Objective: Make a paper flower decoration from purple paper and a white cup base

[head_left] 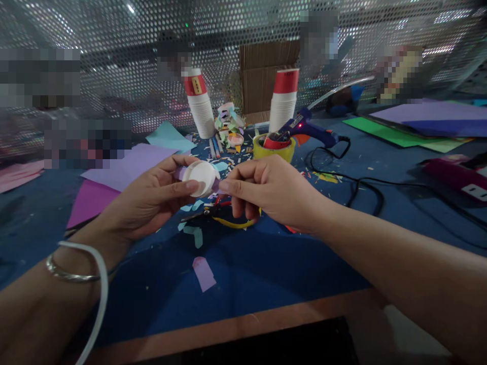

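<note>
Head view: left hand [150,195] is clamping a round white piece [203,173]; right hand [270,190], grip together, is pinching the purple strip [216,185] jutting out rightward.

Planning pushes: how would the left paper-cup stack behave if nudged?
The left paper-cup stack would probably tip readily, being tall and narrow. It is likely light for its size, since the cups look like paper. Being nested, they may topple together.
</note>
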Motion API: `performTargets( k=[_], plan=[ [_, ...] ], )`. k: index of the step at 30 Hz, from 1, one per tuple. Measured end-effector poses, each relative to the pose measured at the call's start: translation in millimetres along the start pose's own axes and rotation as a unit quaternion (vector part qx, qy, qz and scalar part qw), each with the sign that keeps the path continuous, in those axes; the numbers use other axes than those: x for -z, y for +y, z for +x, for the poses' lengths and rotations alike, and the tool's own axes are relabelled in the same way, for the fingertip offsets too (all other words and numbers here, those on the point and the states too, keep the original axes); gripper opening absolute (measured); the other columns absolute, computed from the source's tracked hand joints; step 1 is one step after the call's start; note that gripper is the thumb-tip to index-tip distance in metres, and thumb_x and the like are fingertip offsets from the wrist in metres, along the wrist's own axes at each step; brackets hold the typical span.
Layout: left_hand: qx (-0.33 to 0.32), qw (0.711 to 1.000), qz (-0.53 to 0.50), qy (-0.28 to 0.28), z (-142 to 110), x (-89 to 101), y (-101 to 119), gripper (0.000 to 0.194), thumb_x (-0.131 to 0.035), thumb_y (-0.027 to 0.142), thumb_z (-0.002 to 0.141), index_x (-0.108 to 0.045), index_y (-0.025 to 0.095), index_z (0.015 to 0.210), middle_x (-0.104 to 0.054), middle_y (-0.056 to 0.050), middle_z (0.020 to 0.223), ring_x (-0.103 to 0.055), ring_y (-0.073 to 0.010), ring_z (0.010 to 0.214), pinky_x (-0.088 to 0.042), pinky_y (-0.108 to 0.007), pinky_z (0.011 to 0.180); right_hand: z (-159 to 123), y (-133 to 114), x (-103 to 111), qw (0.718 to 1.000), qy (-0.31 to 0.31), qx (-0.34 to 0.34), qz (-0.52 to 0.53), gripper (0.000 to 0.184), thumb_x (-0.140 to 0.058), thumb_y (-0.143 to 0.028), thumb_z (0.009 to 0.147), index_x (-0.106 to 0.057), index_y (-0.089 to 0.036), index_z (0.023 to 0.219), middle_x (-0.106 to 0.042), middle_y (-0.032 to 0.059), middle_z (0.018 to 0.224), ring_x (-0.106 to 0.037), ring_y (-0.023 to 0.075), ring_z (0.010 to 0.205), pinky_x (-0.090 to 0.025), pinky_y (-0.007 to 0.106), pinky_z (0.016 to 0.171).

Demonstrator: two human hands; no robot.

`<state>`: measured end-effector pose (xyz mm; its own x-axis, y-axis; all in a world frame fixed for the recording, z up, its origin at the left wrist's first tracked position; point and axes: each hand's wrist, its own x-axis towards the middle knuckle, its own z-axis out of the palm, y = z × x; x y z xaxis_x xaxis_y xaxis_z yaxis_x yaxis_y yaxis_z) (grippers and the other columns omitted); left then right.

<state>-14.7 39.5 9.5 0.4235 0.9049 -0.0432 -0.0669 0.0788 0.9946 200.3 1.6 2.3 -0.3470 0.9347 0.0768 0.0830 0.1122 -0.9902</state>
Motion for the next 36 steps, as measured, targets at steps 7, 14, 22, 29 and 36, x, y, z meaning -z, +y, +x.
performTargets(
  k=[7, 14, 22, 29, 36],
  plan=[
    [0.003, 1.0, 0.001, 0.002, -0.5, 0.4, -0.5, 0.045, -0.09, 0.014, 0.064, -0.068, 0.021, 0.102, -0.075, 0.003, 0.09, -0.071, -0.0093, 0.076, -0.056, -0.015, 0.069, 0.1, 0.2, -0.6, 1.0, 0.004, -0.001, -0.004, 0.031, -0.073, -0.037, 0.086, -0.061, -0.017, 0.064, -0.065, -0.001, 0.056, -0.053, 0.0049, 0.045, -0.045, 0.017, 0.042],
    [-0.021, 0.998, 0.01, 0.05, -0.1, -1.6, 4.1, 0.064, -0.093, 0.015, 0.06, -0.061, 0.021, 0.115, -0.074, 0.001, 0.092, -0.069, -0.0098, 0.072, -0.058, -0.015, 0.063, -0.5, 1.2, 1.2, 1.0, 0.006, 0.008, -0.012, 0.032, -0.072, -0.039, 0.087, -0.061, -0.018, 0.066, -0.064, -0.001, 0.056, -0.053, 0.0054, 0.045, -0.044, 0.017, 0.043],
    [-0.034, 0.997, 0.003, 0.072, 1.3, 2.1, 6.3, 0.064, -0.094, 0.015, 0.057, -0.063, 0.021, 0.113, -0.072, 0.002, 0.091, -0.068, -0.0088, 0.072, -0.057, -0.013, 0.063, -0.4, 0.9, 0.7, 1.0, 0.015, 0.006, -0.008, 0.027, -0.071, -0.033, 0.087, -0.063, -0.017, 0.067, -0.065, -0.001, 0.057, -0.052, 0.0048, 0.045, -0.044, 0.016, 0.042],
    [-0.021, 0.998, 0.005, 0.052, 0.0, -0.3, 5.0, 0.064, -0.092, 0.016, 0.062, -0.06, 0.02, 0.116, -0.072, 0.002, 0.088, -0.067, -0.0091, 0.071, -0.057, -0.014, 0.063, 0.2, 2.3, 0.5, 1.0, 0.012, 0.005, -0.004, 0.033, -0.073, -0.041, 0.086, -0.061, -0.018, 0.065, -0.065, -0.001, 0.057, -0.052, 0.0052, 0.045, -0.044, 0.017, 0.042],
    [-0.01, 0.998, 0.023, 0.054, -3.6, -5.1, 5.0, 0.072, -0.094, 0.017, 0.059, -0.057, 0.023, 0.121, -0.071, 0.002, 0.096, -0.07, -0.0113, 0.077, -0.059, -0.015, 0.065, 0.9, 2.7, -1.1, 1.0, 0.004, -0.002, -0.006, 0.032, -0.072, -0.037, 0.087, -0.06, -0.018, 0.064, -0.064, -0.0019, 0.055, -0.052, 0.0047, 0.044, -0.044, 0.017, 0.042]
  ],
)
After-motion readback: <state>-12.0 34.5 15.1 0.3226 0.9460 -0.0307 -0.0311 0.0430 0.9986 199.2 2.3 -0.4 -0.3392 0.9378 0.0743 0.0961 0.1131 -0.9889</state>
